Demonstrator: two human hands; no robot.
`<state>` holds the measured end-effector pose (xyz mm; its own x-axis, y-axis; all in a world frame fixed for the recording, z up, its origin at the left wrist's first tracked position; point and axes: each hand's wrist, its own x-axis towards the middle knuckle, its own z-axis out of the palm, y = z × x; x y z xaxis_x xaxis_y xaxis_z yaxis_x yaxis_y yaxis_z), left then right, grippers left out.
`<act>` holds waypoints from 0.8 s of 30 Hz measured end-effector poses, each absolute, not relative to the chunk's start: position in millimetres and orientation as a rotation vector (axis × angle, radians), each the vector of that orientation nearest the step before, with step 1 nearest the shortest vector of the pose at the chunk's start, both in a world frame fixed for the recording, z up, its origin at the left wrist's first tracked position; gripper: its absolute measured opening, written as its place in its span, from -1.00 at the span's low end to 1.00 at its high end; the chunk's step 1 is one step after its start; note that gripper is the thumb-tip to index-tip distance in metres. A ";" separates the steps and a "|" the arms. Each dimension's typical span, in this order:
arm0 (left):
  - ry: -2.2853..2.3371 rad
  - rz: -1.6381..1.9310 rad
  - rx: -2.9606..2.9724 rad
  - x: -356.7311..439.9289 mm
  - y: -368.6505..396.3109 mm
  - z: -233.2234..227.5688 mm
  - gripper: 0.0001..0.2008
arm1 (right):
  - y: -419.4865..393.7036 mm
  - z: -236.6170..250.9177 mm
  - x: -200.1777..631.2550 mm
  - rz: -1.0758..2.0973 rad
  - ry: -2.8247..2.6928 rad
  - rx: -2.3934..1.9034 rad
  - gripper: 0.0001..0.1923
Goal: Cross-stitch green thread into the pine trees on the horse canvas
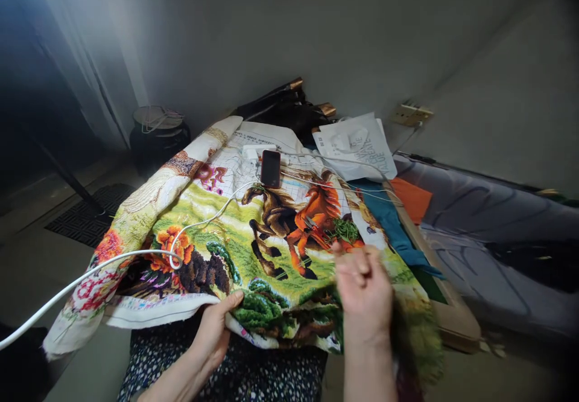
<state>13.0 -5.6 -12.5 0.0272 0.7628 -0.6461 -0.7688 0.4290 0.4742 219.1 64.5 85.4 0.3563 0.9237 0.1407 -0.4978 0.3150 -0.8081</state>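
Note:
A large cross-stitch cloth [239, 239] with horses, flowers and green hills lies spread before me, its left side rolled up. My left hand [212, 332] pinches the near edge of this cloth, thumb on top and fingers underneath. Above the cloth's right part is my right hand [365, 281], slightly blurred, with its fingers curled in. Whatever those fingers hold, if anything, is too small to make out. Just beyond them a small heap of green thread [344, 231] rests on the cloth beside the orange horse.
A dark phone [271, 168] and a white power adapter [259, 150] lie on the cloth. A white cable [108, 261] loops across its left side. Farther back are a printed white bag [355, 146], teal fabric [384, 209] and a wall socket [411, 114]. A dark round stool [158, 133] stands left.

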 end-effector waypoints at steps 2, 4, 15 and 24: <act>0.983 1.181 -0.009 13.3 -5.8 -13.4 -0.73 | 62.7 88.5 226.8 0.885 -0.723 -0.749 -0.58; 0.981 1.186 -0.014 13.4 -6.2 -13.9 -0.73 | 52.5 79.0 217.7 0.829 -0.846 -0.884 -0.62; 0.995 1.159 0.048 10.6 -6.7 -10.8 -0.75 | 3.3 34.7 148.9 0.913 -1.958 -1.423 -0.76; 0.986 1.151 0.037 10.7 -6.9 -9.6 -0.80 | 5.9 34.2 144.5 0.766 -2.045 -1.465 -0.72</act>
<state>10.7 -6.9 -9.6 0.0554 0.7728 -0.6322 -0.7429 0.4549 0.4910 144.5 5.9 34.2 -0.2912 0.9535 0.0774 0.6682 0.2606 -0.6969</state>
